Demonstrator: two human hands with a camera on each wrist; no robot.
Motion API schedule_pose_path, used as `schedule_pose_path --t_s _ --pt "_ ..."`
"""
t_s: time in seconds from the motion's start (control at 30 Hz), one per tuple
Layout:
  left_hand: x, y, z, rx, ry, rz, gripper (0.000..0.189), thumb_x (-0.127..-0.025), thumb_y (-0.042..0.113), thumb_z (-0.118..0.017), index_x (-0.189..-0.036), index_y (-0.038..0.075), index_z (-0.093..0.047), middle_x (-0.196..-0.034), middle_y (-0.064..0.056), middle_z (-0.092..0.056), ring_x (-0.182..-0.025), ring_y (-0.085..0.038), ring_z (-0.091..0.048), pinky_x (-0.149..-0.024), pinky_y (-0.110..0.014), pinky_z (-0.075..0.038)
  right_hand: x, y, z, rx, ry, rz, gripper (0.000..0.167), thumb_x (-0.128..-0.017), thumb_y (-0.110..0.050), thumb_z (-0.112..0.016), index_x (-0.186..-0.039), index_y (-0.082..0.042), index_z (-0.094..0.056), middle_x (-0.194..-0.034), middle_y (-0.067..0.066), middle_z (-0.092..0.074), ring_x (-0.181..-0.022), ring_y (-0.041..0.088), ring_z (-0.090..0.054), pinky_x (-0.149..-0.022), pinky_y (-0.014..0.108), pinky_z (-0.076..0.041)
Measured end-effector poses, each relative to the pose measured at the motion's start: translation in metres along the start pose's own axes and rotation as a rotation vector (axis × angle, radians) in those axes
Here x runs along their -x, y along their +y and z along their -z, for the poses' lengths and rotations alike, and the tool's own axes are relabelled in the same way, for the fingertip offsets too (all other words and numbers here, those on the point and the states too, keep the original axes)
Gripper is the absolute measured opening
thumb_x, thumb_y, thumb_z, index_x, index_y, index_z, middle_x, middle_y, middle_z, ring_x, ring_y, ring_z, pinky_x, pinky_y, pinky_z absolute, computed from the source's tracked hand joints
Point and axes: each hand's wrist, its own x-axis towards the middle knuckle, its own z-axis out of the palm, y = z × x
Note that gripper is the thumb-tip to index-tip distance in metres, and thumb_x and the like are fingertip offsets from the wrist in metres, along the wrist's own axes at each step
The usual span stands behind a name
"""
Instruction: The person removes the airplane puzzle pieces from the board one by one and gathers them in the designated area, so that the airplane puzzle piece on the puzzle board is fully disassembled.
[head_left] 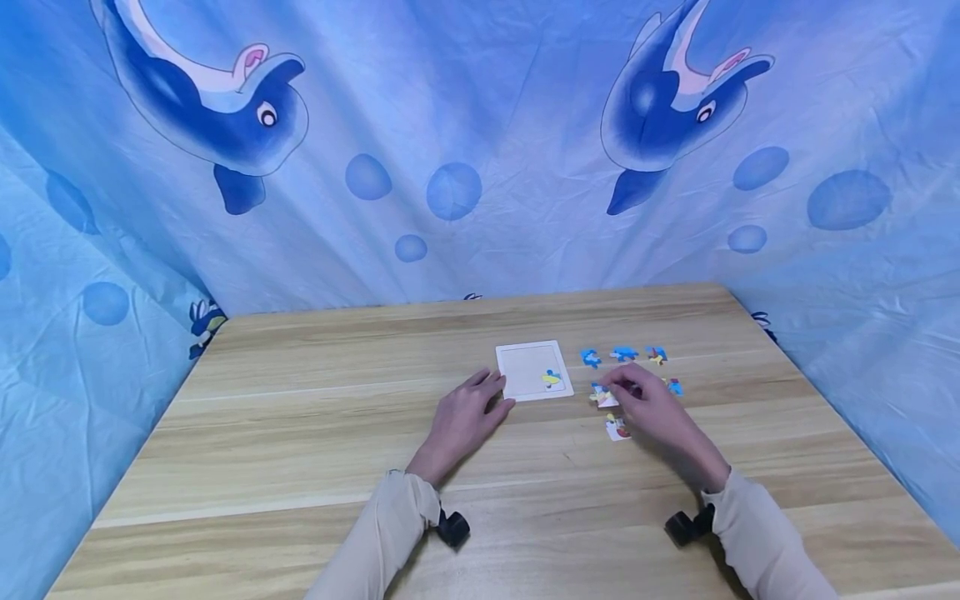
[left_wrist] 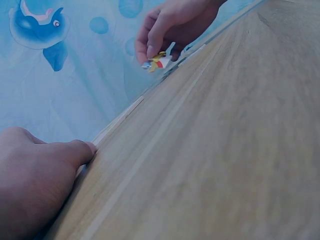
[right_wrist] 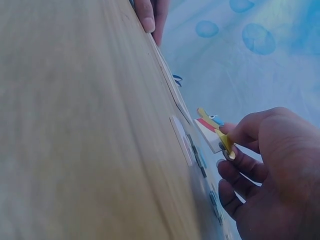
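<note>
A square white puzzle tray [head_left: 527, 345] lies flat on the table, with a yellow, white and blue puzzle piece [head_left: 552, 380] in its lower right corner. My left hand [head_left: 467, 417] rests at the tray's left edge, fingers loosely extended. To the right of the tray, my right hand [head_left: 651, 406] pinches a jigsaw puzzle piece [right_wrist: 207, 132] between thumb and fingers. That piece is white, red and yellow with a bit of blue, and the left wrist view shows it tilted above the tabletop. Part of it is covered by the fingers.
Loose puzzle pieces lie right of the tray: a blue one [head_left: 591, 358], another blue one [head_left: 623, 353], a red and yellow one [head_left: 656, 356], one by the right hand [head_left: 675, 387] and a white one nearer [head_left: 618, 429]. Behind the wooden table [head_left: 300, 442] hangs a dolphin-printed curtain [head_left: 510, 108].
</note>
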Motion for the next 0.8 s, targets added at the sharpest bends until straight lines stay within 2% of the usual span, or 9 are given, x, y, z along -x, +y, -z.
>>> schedule_pose_path --t_s 0.27,0.4,0.8 --pt "0.0 0.0 -0.001 -0.001 0.014 -0.007 0.043 -0.094 0.042 -0.06 -0.125 0.013 -0.066 -0.13 -0.004 -0.062 -0.124 -0.024 -0.054 -0.089 -0.045 -0.052 0.008 0.005 0.007 0.018 0.028 0.039 0.015 -0.095 0.0 -0.055 -0.104 -0.003 -0.067 -0.101 0.008 -0.063 -0.083 0.014 -0.054 -0.069 0.024 -0.046" --pt "0.0 0.0 -0.001 0.002 0.009 -0.002 0.043 -0.094 0.042 -0.059 -0.125 0.013 -0.066 -0.13 -0.004 -0.061 -0.124 -0.023 -0.054 -0.09 -0.045 -0.051 0.013 0.006 0.01 0.033 0.045 0.04 0.015 -0.095 0.0 -0.056 -0.104 -0.004 -0.067 -0.103 0.008 -0.064 -0.086 0.014 -0.056 -0.072 0.023 -0.047" --pt "0.0 0.001 0.0 -0.001 0.009 -0.004 0.043 -0.094 0.041 -0.059 -0.125 0.013 -0.066 -0.13 -0.004 -0.061 -0.125 -0.024 -0.054 -0.091 -0.045 -0.051 0.024 0.012 0.019 0.053 0.043 -0.024 0.016 -0.096 -0.003 -0.053 -0.104 -0.008 -0.066 -0.101 0.005 -0.063 -0.079 0.015 -0.052 -0.066 0.024 -0.046"
